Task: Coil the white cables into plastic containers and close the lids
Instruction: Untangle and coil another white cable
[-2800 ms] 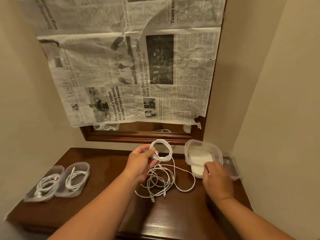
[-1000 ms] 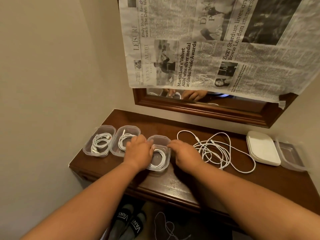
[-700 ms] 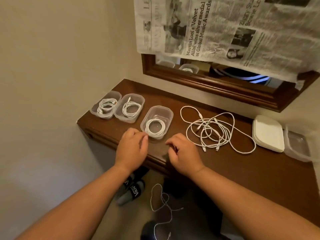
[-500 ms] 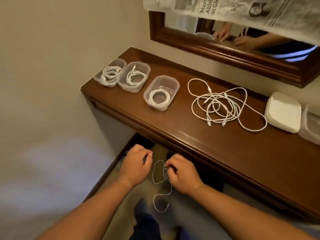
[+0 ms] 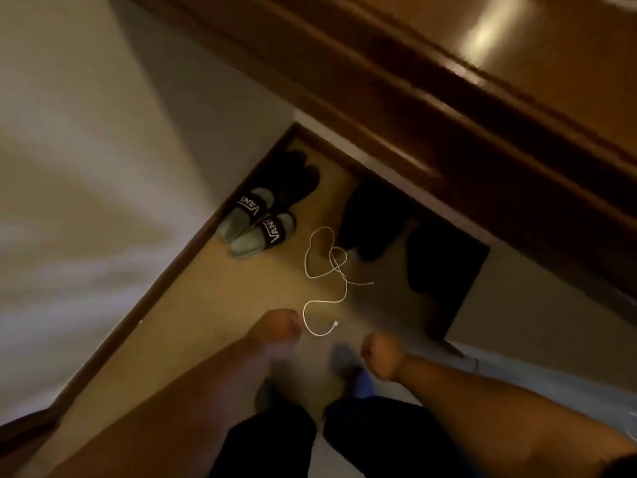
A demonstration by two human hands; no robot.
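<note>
Thin white cable [image 5: 334,267]: lies loose on the tan floor [image 5: 213,305], uncoiled. It makes a heart-like loop at its far end, a crossing in the middle and a small hook at the near end, where a white plug shows.
Cable's place: on the floor below the dark polished wooden table edge [image 5: 448,108], between the slides and the black shoes, and just beyond both hands.
Left hand [image 5: 275,334]: reaches down just beside the cable's near hook. It is heavily blurred, so I cannot tell how the fingers lie or whether they touch the cable.
Right hand [image 5: 379,353]: lower and to the right, apart from the plug end, with the fingers curled into a fist and nothing seen in them.
Grey-green slides with black lettered straps [image 5: 258,225]: side by side against the brown skirting board [image 5: 172,270], left of the cable.
Black shoes [image 5: 372,225]: in shadow under the table, touching or nearly touching the cable's far loop — too dark to tell.
Cream wall [image 5: 86,132]: fills the left side.
</note>
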